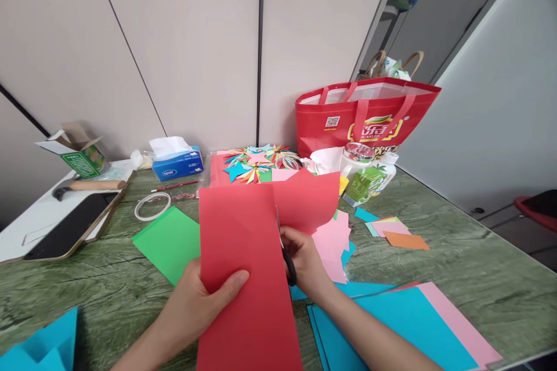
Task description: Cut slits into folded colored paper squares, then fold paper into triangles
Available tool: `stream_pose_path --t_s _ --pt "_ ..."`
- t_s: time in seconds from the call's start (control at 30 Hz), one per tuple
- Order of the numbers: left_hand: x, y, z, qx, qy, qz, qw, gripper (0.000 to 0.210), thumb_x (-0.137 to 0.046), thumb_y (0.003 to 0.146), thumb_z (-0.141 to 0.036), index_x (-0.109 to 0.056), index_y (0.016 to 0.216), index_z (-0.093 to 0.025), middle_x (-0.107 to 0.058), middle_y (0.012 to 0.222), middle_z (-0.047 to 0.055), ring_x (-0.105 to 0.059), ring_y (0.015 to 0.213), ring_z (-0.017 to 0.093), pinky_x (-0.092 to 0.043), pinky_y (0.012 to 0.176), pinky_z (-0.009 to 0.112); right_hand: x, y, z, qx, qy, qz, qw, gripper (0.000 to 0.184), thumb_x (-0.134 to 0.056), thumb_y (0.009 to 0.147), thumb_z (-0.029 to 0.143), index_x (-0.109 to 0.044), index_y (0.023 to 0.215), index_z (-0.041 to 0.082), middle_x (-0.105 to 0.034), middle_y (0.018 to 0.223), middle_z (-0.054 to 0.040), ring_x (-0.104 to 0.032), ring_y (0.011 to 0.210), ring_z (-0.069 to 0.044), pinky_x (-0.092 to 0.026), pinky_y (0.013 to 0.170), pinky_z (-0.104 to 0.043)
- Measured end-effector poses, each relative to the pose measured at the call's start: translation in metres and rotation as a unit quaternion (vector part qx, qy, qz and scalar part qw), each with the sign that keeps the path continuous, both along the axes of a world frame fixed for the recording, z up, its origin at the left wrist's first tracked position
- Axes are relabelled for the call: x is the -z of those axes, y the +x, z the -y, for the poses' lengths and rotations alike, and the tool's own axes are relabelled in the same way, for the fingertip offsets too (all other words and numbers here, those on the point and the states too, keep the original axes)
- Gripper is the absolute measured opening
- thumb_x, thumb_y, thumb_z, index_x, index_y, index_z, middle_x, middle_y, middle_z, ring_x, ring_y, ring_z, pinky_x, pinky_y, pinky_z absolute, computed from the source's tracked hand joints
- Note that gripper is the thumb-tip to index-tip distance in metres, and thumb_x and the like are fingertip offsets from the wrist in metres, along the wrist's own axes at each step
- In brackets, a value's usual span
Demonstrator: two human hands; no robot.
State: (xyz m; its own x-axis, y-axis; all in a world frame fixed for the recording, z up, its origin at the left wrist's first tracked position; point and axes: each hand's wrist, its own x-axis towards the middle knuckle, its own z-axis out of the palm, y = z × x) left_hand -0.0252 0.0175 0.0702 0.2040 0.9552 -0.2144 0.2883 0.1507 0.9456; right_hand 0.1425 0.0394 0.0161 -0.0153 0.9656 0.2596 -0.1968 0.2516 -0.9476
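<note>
Red paper (246, 237) is held up over the middle of the green tabletop (461, 266). The left hand (198, 298) pinches its left side, thumb in front. The right hand (304, 258) is curled on black-handled scissors (289, 266), at the paper's cut. Along the tabletop's far edge stands a red bag (324, 133); blue sheets (413, 322) lie toward its right edge.

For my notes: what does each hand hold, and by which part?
Left hand: red paper, by its left side. Right hand: scissors, by the handles.
</note>
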Motion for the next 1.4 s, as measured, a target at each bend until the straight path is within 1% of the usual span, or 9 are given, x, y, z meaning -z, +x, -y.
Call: stream_pose_path --t_s 0.17,0.4,0.5,0.67,0.8,0.93,1.17,1.3,1.4 --pt "-0.004 0.003 0.001 -0.024 0.017 -0.009 1.0 0.021 -0.065 0.064 -0.038 -0.064 0.071 -0.019 -0.073 0.07 0.002 -0.067 0.062 0.021 -0.053 0.047 0.023 -0.001 0.0 0.001 0.008 -0.008 -0.008 1.0 0.021 -0.076 0.054 0.032 -0.064 0.066 0.019 -0.068 0.062 0.0013 -0.057 0.053 -0.013 -0.047 0.051 -0.021" --pt "-0.009 0.008 0.007 -0.058 0.01 -0.009 0.998 0.022 -0.065 0.062 -0.04 -0.064 0.067 -0.019 -0.072 0.067 0.002 -0.066 0.059 0.02 -0.052 0.045 0.022 0.0 -0.001 0.002 0.01 -0.028 -0.024 0.999 0.024 -0.077 0.052 0.036 -0.064 0.063 0.019 -0.068 0.06 0.0009 -0.059 0.053 -0.015 -0.049 0.053 -0.024" --pt "-0.008 0.007 0.006 -0.057 0.015 -0.016 0.998 0.021 -0.065 0.062 -0.04 -0.064 0.066 -0.019 -0.072 0.067 0.002 -0.066 0.059 0.02 -0.052 0.045 0.022 0.0 -0.001 0.003 0.003 -0.037 -0.033 0.999 0.023 -0.077 0.053 0.035 -0.065 0.065 0.019 -0.068 0.06 0.001 -0.06 0.055 -0.015 -0.049 0.053 -0.024" --pt "-0.006 0.004 0.004 -0.018 0.013 -0.02 1.0 0.021 -0.064 0.064 -0.039 -0.063 0.069 -0.019 -0.072 0.069 0.002 -0.066 0.06 0.021 -0.053 0.047 0.024 0.002 -0.002 0.004 0.009 -0.032 -0.034 0.999 0.019 -0.075 0.056 0.033 -0.065 0.065 0.019 -0.068 0.061 0.0012 -0.061 0.056 -0.016 -0.048 0.052 -0.024" --pt "-0.006 0.008 0.007 -0.051 0.009 -0.021 0.998 0.022 -0.064 0.062 -0.039 -0.063 0.069 -0.018 -0.072 0.067 0.002 -0.066 0.06 0.021 -0.053 0.047 0.024 -0.004 0.0 0.002 -0.004 -0.025 -0.034 0.999 0.02 -0.076 0.055 0.028 -0.065 0.07 0.019 -0.07 0.067 0.0004 -0.062 0.061 -0.017 -0.049 0.057 -0.024" --pt "-0.006 0.011 0.009 -0.052 -0.006 -0.011 0.999 0.023 -0.066 0.06 -0.04 -0.063 0.07 -0.019 -0.072 0.069 0.002 -0.066 0.06 0.022 -0.054 0.047 0.025 -0.01 0.005 0.001 -0.003 -0.014 -0.023 1.0 0.025 -0.076 0.053 0.024 -0.065 0.075 0.019 -0.07 0.074 -0.0007 -0.062 0.067 -0.018 -0.051 0.062 -0.026" --pt "-0.006 0.011 0.008 -0.044 0.0 -0.017 0.999 0.024 -0.065 0.06 -0.041 -0.063 0.07 -0.019 -0.073 0.071 0.003 -0.067 0.063 0.023 -0.055 0.051 0.026 -0.011 0.005 0.001 0.008 -0.003 -0.005 1.0 0.021 -0.074 0.056 0.026 -0.065 0.073 0.02 -0.069 0.069 0.0004 -0.061 0.064 -0.017 -0.05 0.058 -0.025" --pt "-0.008 0.011 0.009 -0.048 0.001 -0.014 0.999 0.023 -0.065 0.06 -0.041 -0.063 0.069 -0.02 -0.072 0.069 0.002 -0.067 0.062 0.022 -0.054 0.049 0.026 -0.012 0.005 0.001 0.011 -0.006 -0.005 1.0 0.019 -0.074 0.054 0.025 -0.064 0.07 0.019 -0.069 0.067 0.0007 -0.059 0.06 -0.016 -0.048 0.054 -0.023" --pt "-0.009 0.012 0.009 -0.053 0.005 -0.012 0.999 0.021 -0.065 0.06 -0.039 -0.063 0.068 -0.02 -0.072 0.068 0.002 -0.066 0.06 0.022 -0.054 0.047 0.025 -0.012 0.005 0.001 0.005 -0.011 -0.014 1.0 0.019 -0.074 0.054 0.024 -0.064 0.069 0.019 -0.068 0.066 0.0011 -0.059 0.06 -0.015 -0.049 0.055 -0.023"
